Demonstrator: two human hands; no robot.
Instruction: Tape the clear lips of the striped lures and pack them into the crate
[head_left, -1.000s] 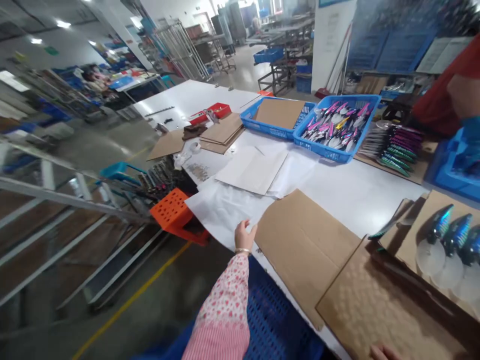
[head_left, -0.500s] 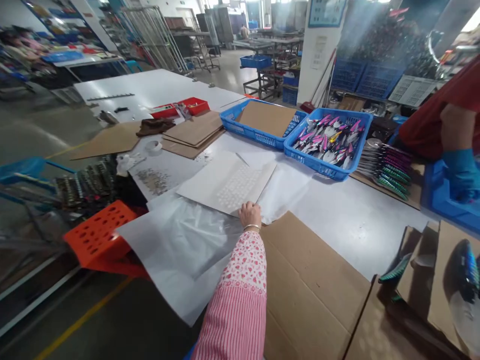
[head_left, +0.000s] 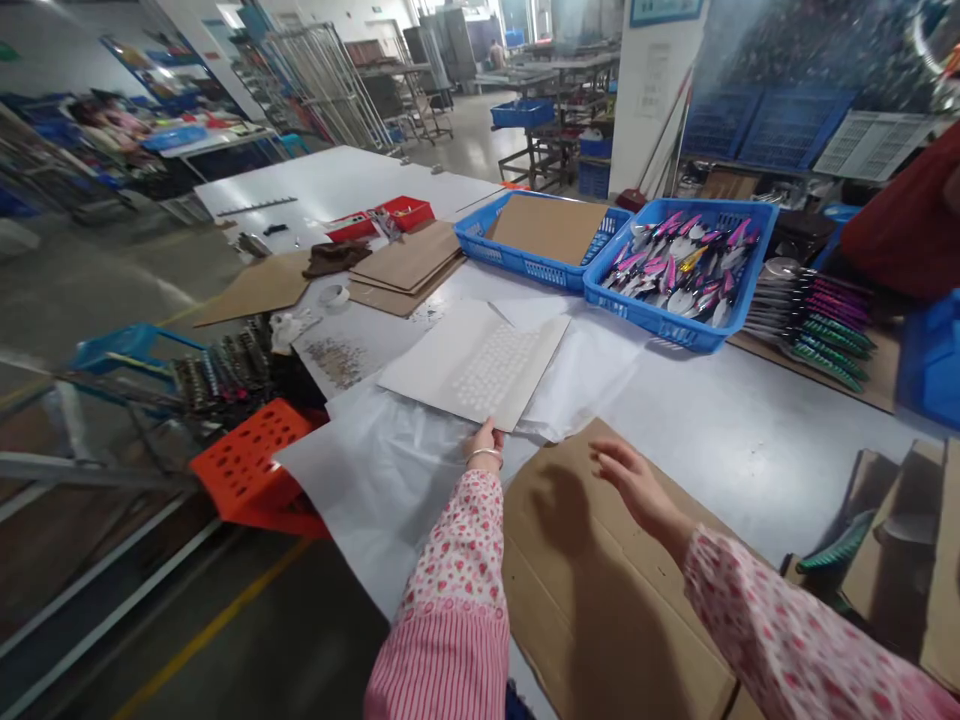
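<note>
My left hand [head_left: 486,441] pinches the near edge of a white embossed sheet [head_left: 480,364] and lifts it off the thin white paper [head_left: 390,470] spread on the table. My right hand [head_left: 634,481] hovers open, fingers stretched toward the left, above a flat brown cardboard sheet [head_left: 607,580] at the table's near edge. It holds nothing.
Two blue baskets stand behind: one [head_left: 480,240] with cardboard, one [head_left: 742,300] full of pink-handled tools. More tools [head_left: 814,320] lie in a row to the right. An orange crate [head_left: 251,460] sits low at left. A person in red [head_left: 907,225] stands at far right.
My left hand has taken the white sheet's edge and raised it. My right hand has come into view from the right, over the cardboard. The camera shifted slightly.
</note>
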